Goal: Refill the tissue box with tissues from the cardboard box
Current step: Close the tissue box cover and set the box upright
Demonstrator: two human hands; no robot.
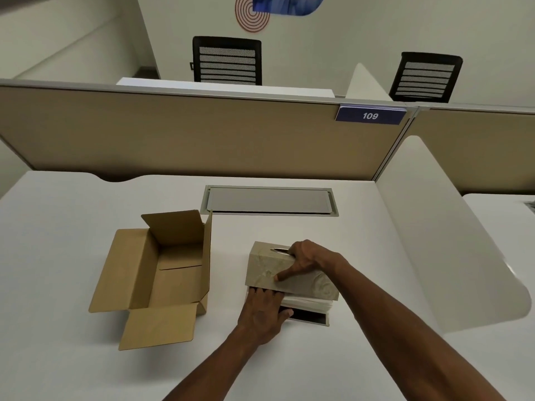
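A beige marbled tissue box cover point(262, 266) stands tilted at mid-table over a stack of white tissues point(308, 303). The tissues rest on the box's base point(311, 317), which has a dark inside. My right hand point(304, 257) grips the cover from above, fingers at its oval slot and thumb on the near face. My left hand point(265, 312) lies flat against the tissues under the cover's near edge. The brown cardboard box point(162, 270) lies open to the left with its flaps spread; its inside shows no tissues.
A grey cable hatch point(270, 201) is set into the white desk behind the boxes. A tan partition point(173, 134) with a "109" label closes the back, and a white curved divider point(451, 241) closes the right. Two black chairs stand beyond.
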